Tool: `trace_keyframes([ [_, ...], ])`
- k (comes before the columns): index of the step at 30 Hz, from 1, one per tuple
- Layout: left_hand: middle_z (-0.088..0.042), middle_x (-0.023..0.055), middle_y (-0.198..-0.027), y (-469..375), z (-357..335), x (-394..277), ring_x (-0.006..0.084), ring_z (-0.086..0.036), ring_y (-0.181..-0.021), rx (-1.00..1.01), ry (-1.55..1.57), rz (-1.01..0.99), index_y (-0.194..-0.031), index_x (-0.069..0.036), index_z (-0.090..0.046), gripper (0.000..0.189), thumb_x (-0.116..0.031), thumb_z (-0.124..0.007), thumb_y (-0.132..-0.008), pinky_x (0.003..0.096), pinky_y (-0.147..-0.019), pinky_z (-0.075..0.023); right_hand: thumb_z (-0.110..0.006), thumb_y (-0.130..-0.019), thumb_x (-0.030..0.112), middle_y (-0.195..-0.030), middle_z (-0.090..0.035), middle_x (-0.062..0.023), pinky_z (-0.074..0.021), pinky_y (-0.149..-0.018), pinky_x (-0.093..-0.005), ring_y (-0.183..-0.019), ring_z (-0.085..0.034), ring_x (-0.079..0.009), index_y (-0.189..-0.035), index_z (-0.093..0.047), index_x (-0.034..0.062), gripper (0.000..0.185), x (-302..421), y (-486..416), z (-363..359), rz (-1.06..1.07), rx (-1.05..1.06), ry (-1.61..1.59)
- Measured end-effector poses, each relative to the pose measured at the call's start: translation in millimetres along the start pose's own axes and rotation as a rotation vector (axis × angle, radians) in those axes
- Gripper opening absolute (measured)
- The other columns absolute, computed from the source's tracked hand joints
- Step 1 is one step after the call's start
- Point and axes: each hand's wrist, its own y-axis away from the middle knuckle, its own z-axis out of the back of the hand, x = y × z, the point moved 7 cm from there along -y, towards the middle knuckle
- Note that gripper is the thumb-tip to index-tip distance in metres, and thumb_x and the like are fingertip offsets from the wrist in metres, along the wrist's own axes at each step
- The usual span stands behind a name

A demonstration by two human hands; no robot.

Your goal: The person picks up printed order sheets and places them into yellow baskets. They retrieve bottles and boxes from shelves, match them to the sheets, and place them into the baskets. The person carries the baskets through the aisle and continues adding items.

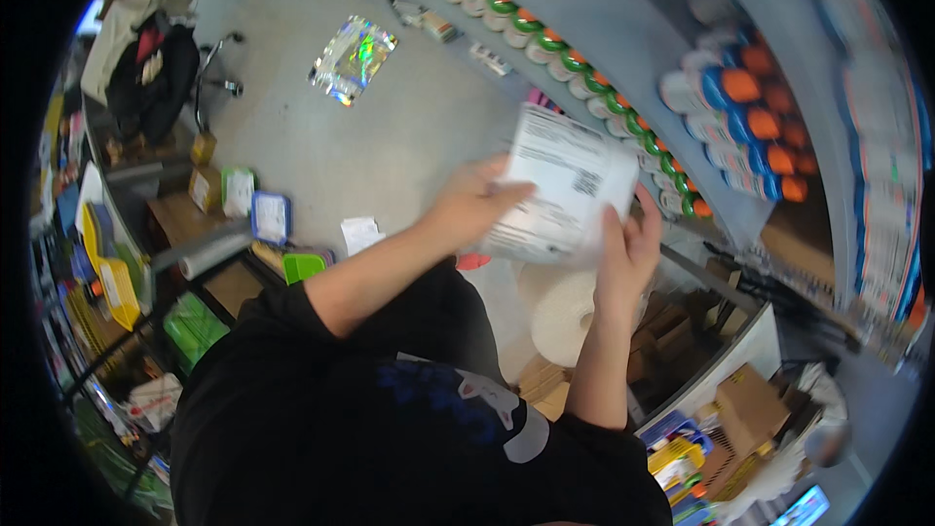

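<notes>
A white package (559, 183) with a printed label, bearing writing and a square code, is held up in front of me by both hands. My left hand (478, 197) grips its left side, thumb laid across the label. On the lower right edge, my right hand (634, 237) has its thumb on the front and its fingers behind. The package looks slightly blurred, and what it contains is hidden. Below it stands a large roll of bubble wrap (562, 314), partly covered by my right forearm.
Shelves at right hold bottles with orange caps (760, 124) and a row of green-topped bottles (548, 40). A shiny holographic pouch (354, 58) and white papers (361, 235) lie on the floor. An office chair (157, 73) stands far left. Cardboard boxes (752, 409) fill a table lower right.
</notes>
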Motion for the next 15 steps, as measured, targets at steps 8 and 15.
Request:
trace_keyframes([
  [8,-0.067,0.0123,-0.115,34,269,-2,0.0177,-0.065,-0.100,-0.620,0.093,-0.047,-0.123,0.004,-0.057,0.033,0.000,-0.061,-0.091,0.0316,-0.087,-0.0530,-0.073,-0.087,0.026,-0.102,-0.066,-0.0111,-0.0460,-0.085,-0.0356,-0.095,-0.059,-0.0190,-0.129,-0.053,0.0002,0.053,75,-183,-219,0.697,0.124,0.715],
  [15,-0.066,0.0126,-0.118,-15,345,-9,0.0175,-0.063,-0.105,-0.629,0.252,-0.019,-0.124,0.005,-0.057,0.033,0.000,-0.060,-0.092,0.0320,-0.092,-0.0500,-0.061,-0.078,0.073,-0.147,-0.041,-0.0255,-0.0138,-0.108,-0.0709,-0.135,-0.031,-0.0529,-0.143,-0.041,-0.0002,0.100,189,-455,-403,1.108,-0.252,1.260],
])
